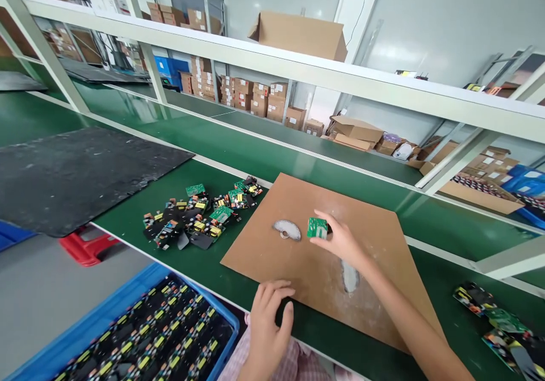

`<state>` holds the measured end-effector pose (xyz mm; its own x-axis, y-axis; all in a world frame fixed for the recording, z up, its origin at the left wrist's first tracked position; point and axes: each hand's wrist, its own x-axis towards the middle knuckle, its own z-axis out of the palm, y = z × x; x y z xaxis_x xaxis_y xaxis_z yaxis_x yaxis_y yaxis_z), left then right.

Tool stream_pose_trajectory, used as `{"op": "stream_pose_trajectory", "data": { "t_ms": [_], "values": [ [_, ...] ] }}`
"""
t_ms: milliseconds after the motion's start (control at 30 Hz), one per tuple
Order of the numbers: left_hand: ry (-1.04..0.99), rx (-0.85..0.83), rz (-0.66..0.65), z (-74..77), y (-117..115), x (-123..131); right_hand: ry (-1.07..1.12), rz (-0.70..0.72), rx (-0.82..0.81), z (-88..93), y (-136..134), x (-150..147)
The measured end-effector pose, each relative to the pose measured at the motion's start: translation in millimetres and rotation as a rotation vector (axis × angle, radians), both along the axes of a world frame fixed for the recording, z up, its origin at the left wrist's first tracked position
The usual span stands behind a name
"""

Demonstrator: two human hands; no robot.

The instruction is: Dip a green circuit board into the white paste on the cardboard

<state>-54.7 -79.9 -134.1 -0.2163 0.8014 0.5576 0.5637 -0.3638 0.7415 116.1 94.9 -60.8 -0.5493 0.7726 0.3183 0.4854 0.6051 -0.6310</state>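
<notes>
My right hand (pixel 340 239) grips a small green circuit board (pixel 317 228) between thumb and fingers, above a brown board (pixel 255 256) on the green bench. Pale worn patches mark that brown surface, one a grey-white arc (pixel 292 229) left of the held piece, another partly under my right forearm. Near the bench's front edge is my left hand (pixel 272 307), holding nothing, its fingers apart and their tips at the brown board's near edge. Left of the brown board lies a loose pile of circuit boards (pixel 198 225) with yellow and black parts.
A blue crate (pixel 230 313) filled with rows of circuit boards stands at the lower left. More circuit boards (pixel 502 324) lie at the right. A black mat (pixel 85 171) covers the bench's left part. Behind runs a white shelf rail (pixel 298 66), with cardboard boxes (pixel 251 94) beyond.
</notes>
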Motion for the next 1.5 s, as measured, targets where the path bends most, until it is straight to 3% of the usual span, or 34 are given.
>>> {"op": "stream_pose_trajectory", "data": {
  "t_ms": [133, 233, 300, 367, 533, 700, 867, 1033, 1133, 1233, 1367, 1500],
  "values": [
    [-0.503, -0.207, -0.308, 27.2, 14, 10, -0.071, 0.160, 0.087, 24.8, -68, 19],
    [-0.755, -0.324, -0.578, 44.4, 25, 25, -0.111, 0.222, 0.208, 30.1, -99, 27],
    [-0.860, -0.378, -0.627, 50.1, 28, 35, -0.089, 0.207, 0.189, 27.6, -108, 35],
    [-0.884, -0.390, -0.597, 51.8, 28, 43, -0.001, 0.164, 0.070, 22.1, -114, 45],
    [-0.744, -0.243, -0.574, 47.1, 25, 51, 0.358, 0.032, -0.306, 2.3, -131, 67],
    [-0.558, -0.102, -0.546, 36.8, 24, 52, 0.510, -0.187, -0.337, -20.5, -154, 61],
    [-0.145, 0.155, -0.397, 32.3, 20, 47, 0.649, -0.369, -0.458, -42.2, -167, 39],
    [0.170, 0.373, -0.314, 25.6, 16, 45, 0.941, -0.207, -0.669, -52.6, -168, 27],
    [0.262, 0.456, -0.423, 18.2, 16, 44, 1.049, -0.154, -0.785, -48.2, -169, 24],
    [0.369, 0.533, -0.493, 14.1, 15, 43, 0.985, -0.181, -0.843, -44.9, -172, 22],
    [0.455, 0.421, -0.536, 21.9, 16, 40, 0.944, -0.314, -0.821, -47.8, -168, 34],
    [0.361, 0.059, -0.692, 42.3, 45, 43, 0.961, -0.399, -0.594, -39.2, -141, 73]
  ]
}}
